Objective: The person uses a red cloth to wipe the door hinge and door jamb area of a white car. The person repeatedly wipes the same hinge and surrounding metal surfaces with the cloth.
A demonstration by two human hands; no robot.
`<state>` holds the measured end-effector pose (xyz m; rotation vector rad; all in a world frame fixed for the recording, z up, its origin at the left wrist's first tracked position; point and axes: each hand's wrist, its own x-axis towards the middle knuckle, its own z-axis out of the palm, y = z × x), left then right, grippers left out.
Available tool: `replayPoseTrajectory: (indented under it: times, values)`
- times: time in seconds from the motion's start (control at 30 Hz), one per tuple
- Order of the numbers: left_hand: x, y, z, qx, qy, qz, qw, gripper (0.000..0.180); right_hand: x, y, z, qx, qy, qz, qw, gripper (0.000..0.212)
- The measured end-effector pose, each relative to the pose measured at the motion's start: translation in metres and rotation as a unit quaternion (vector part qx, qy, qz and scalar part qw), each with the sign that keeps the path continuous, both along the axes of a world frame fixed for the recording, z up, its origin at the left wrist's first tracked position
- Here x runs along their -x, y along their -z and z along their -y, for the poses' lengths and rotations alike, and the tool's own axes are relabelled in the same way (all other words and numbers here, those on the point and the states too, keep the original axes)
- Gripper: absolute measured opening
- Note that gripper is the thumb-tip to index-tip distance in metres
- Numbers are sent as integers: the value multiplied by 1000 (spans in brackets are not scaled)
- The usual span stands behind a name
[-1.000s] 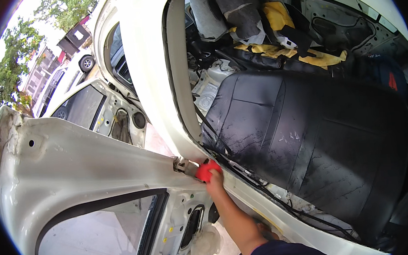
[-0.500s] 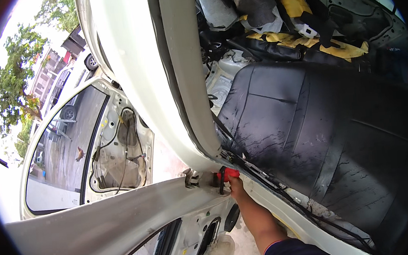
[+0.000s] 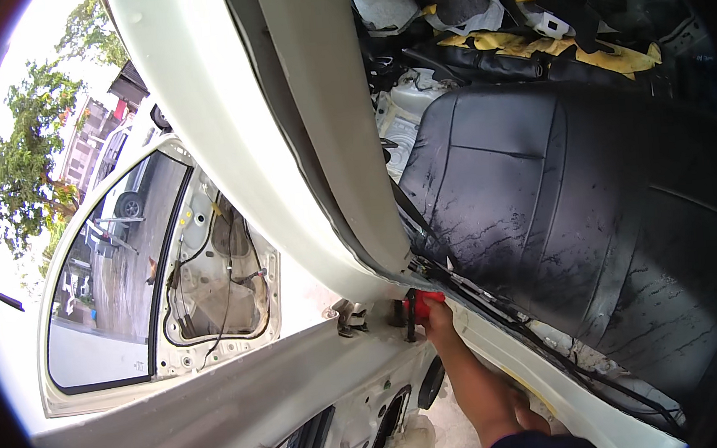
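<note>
My right hand (image 3: 438, 319) reaches in from the lower right, its fingers closed round a small bright-red object (image 3: 430, 304). A black upright piece (image 3: 412, 315) stands against the left side of the red object; whether the two are joined is hard to make out. Both sit in the corner where the white door pillar (image 3: 326, 235) meets the car body, above the sill. A metal door hinge bracket (image 3: 351, 318) is just left of there. The grip covers most of the red object, so its kind cannot be told. My left hand is out of sight.
A black car seat (image 3: 499, 188) fills the right side, with loose wiring (image 3: 545, 344) along the sill. Yellow and grey pieces of material (image 3: 521, 43) lie farther in. An open white door (image 3: 210, 269) with its inner panel off stands at left; another stripped door (image 3: 382, 416) is below.
The view has shifted, so the pillar, doors and seat sit differently in the picture. My right hand stays on the red object in the same corner.
</note>
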<state>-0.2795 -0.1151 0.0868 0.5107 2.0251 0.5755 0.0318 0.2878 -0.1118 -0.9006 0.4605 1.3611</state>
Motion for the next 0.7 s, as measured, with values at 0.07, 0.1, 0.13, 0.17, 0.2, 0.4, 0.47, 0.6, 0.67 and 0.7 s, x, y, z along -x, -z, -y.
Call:
replayPoseTrajectory:
  times: [0.07, 0.1, 0.13, 0.17, 0.2, 0.4, 0.47, 0.6, 0.67, 0.7]
  values:
    - [1, 0, 3, 0, 0, -1, 1000, 63, 10, 11, 0, -78, 58, 4, 995, 36]
    - [1, 0, 4, 0, 1, -3, 1000, 63, 15, 19, -1, -78, 70, 35, 994, 36]
    - [1, 0, 5, -1, 3, -1, 1000, 63, 18, 26, -5, -54, 74, 53, 994, 36]
    - [1, 1, 8, -2, 3, 0, 1000, 64, 19, 32, -6, -33, 75, 78, 994, 35]
    - [2, 1, 9, -4, 3, 1, 1000, 64, 20, 35, -4, -24, 95, 76, 992, 35]
    - [1, 4, 14, -12, 14, 16, 1000, 65, 5, -49, 46, -77, 108, 206, 969, 35]
    - [1, 5, 14, -14, 13, 21, 1000, 65, 9, -89, 33, -121, 62, 184, 973, 31]
    - [2, 5, 17, -17, 24, 28, 999, 66, 17, -124, -9, -142, 55, 100, 983, 36]
    - [4, 5, 21, -18, 20, 34, 999, 66, 14, -129, -21, -164, 84, 43, 982, 35]
    - [5, 5, 24, -16, 20, 31, 999, 66, 10, -131, -23, -76, 72, -2, 995, 33]
